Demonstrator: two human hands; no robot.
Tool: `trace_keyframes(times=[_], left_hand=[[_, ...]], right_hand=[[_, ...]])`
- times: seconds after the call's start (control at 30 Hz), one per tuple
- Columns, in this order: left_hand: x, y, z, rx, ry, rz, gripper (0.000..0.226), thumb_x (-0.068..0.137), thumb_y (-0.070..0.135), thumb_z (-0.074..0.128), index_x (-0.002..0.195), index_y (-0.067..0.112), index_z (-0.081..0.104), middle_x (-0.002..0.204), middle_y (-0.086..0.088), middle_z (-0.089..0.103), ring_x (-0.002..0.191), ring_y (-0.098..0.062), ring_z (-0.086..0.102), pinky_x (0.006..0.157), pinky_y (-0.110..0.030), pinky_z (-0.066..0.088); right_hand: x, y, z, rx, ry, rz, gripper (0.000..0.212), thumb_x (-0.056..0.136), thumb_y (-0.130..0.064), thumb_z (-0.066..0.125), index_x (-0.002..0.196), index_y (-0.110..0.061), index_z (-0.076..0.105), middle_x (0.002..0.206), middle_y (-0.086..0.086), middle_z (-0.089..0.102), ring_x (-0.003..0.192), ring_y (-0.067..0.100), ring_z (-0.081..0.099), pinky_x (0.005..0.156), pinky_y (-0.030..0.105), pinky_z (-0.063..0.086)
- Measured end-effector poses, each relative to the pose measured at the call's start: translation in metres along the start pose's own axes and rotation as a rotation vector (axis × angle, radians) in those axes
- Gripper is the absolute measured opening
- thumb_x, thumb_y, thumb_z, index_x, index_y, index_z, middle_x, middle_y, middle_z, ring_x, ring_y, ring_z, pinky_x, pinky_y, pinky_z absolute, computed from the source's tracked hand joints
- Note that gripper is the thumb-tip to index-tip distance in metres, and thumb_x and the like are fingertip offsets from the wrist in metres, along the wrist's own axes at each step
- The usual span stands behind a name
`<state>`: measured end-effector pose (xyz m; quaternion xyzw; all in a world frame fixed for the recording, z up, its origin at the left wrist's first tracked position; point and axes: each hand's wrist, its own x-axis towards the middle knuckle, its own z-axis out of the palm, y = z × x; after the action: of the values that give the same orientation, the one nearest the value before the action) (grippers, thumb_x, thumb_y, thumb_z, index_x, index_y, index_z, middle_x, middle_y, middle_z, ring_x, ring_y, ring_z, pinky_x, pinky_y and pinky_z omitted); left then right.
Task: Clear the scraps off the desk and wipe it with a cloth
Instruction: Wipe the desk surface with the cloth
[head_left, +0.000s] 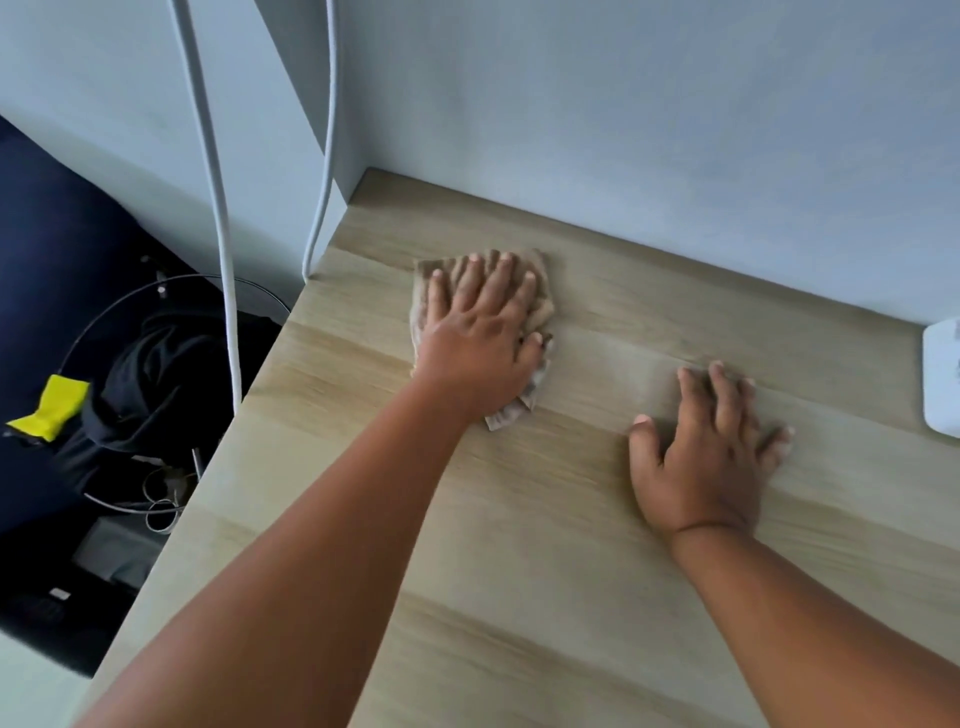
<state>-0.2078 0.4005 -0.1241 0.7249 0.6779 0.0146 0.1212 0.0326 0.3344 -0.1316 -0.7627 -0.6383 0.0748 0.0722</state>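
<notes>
**Wiping near the desk's far left corner**

My left hand presses flat, fingers spread, on a crumpled beige cloth at eleven o'clock, near the pale woodgrain desk edge. My right hand lies flat at two o'clock, bare wood between them.

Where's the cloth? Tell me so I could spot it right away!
Look at the wooden desk, near its far left corner by the wall. The cloth lies flat there under the left hand, whose spread fingers press on it. It is tan, crumpled and soft-edged, unlike the smooth, hard white object at the desk's right edge.
</notes>
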Motion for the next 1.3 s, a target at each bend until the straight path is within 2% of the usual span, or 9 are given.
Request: trace_keyframes(times=[0.13, 0.23, 0.33, 0.47, 0.67, 0.8, 0.97, 1.1, 1.3], left_hand=[[-0.055, -0.011, 0.008, -0.004, 0.059, 0.269, 0.068, 0.097, 0.058, 0.035, 0.159, 0.029, 0.037, 0.171, 0.001, 0.021, 0.159, -0.023, 0.013, 0.126, -0.058, 0.013], [-0.076, -0.052, 0.003, -0.009, 0.109, 0.317, 0.064, 0.097, 0.054, 0.044, 0.156, 0.026, 0.044, 0.168, 0.001, 0.029, 0.157, -0.022, 0.022, 0.124, -0.057, 0.022], [-0.064, -0.086, -0.009, -0.001, 0.093, 0.21, 0.069, 0.095, 0.057, 0.039, 0.157, 0.027, 0.042, 0.168, 0.001, 0.027, 0.158, -0.022, 0.02, 0.125, -0.055, 0.02], [-0.01, -0.104, -0.022, -0.002, 0.045, 0.01, 0.08, 0.091, 0.065, 0.024, 0.163, 0.031, 0.026, 0.173, 0.005, 0.01, 0.16, -0.019, 0.005, 0.129, -0.048, 0.002], [0.06, -0.062, -0.02, -0.021, 0.019, -0.322, 0.084, 0.091, 0.066, 0.024, 0.165, 0.028, 0.009, 0.174, -0.006, -0.003, 0.159, -0.03, -0.009, 0.126, -0.058, -0.007], [0.038, -0.017, -0.011, -0.026, 0.003, -0.16, 0.081, 0.093, 0.063, 0.024, 0.164, 0.026, 0.012, 0.173, -0.011, -0.003, 0.158, -0.036, -0.01, 0.123, -0.064, -0.008], [-0.041, -0.015, 0.006, -0.016, 0.081, 0.001, 0.069, 0.101, 0.061, 0.03, 0.162, 0.03, 0.025, 0.173, -0.004, 0.01, 0.16, -0.029, 0.0, 0.126, -0.061, 0.001], [-0.06, -0.053, 0.006, 0.022, 0.122, -0.062, 0.073, 0.099, 0.069, 0.032, 0.161, 0.033, 0.028, 0.173, 0.002, 0.013, 0.16, -0.023, 0.006, 0.127, -0.055, 0.007], [0.003, -0.065, -0.01, 0.0, 0.122, -0.305, 0.083, 0.093, 0.073, 0.029, 0.163, 0.029, 0.02, 0.174, -0.002, 0.007, 0.159, -0.028, 0.002, 0.127, -0.055, 0.002]], right_hand=[[0.0, 0.001, 0.003, -0.017, 0.004, -0.003, 0.075, 0.084, -0.056, 0.039, 0.152, -0.024, 0.043, 0.169, 0.004, 0.025, 0.158, 0.029, 0.013, 0.122, 0.069, 0.003], [0.0, 0.002, 0.006, -0.016, 0.018, -0.008, 0.074, 0.084, -0.056, 0.041, 0.151, -0.024, 0.044, 0.168, 0.004, 0.026, 0.158, 0.03, 0.014, 0.122, 0.07, 0.004], [0.0, 0.003, 0.007, -0.011, 0.024, -0.009, 0.074, 0.084, -0.056, 0.042, 0.151, -0.024, 0.044, 0.168, 0.004, 0.027, 0.158, 0.03, 0.014, 0.122, 0.071, 0.005], [0.001, 0.002, 0.006, -0.009, 0.024, -0.005, 0.075, 0.083, -0.057, 0.04, 0.151, -0.024, 0.044, 0.168, 0.004, 0.026, 0.158, 0.03, 0.013, 0.122, 0.07, 0.004], [0.0, 0.001, 0.004, -0.017, 0.016, -0.003, 0.077, 0.084, -0.058, 0.037, 0.152, -0.023, 0.043, 0.168, 0.004, 0.025, 0.159, 0.029, 0.012, 0.122, 0.07, 0.004], [0.0, 0.0, 0.001, -0.015, 0.005, -0.001, 0.077, 0.084, -0.057, 0.037, 0.152, -0.023, 0.043, 0.168, 0.003, 0.025, 0.159, 0.029, 0.012, 0.123, 0.069, 0.003], [0.0, 0.0, 0.001, -0.018, -0.006, 0.0, 0.078, 0.084, -0.06, 0.035, 0.152, -0.024, 0.042, 0.169, 0.003, 0.025, 0.159, 0.028, 0.011, 0.122, 0.07, 0.004], [0.0, 0.0, 0.001, -0.02, -0.013, -0.007, 0.077, 0.086, -0.06, 0.035, 0.153, -0.024, 0.04, 0.169, 0.003, 0.023, 0.159, 0.029, 0.01, 0.122, 0.07, 0.004], [0.0, 0.0, 0.0, -0.013, -0.013, -0.004, 0.076, 0.086, -0.059, 0.036, 0.153, -0.024, 0.04, 0.169, 0.003, 0.024, 0.159, 0.03, 0.011, 0.122, 0.071, 0.004]])
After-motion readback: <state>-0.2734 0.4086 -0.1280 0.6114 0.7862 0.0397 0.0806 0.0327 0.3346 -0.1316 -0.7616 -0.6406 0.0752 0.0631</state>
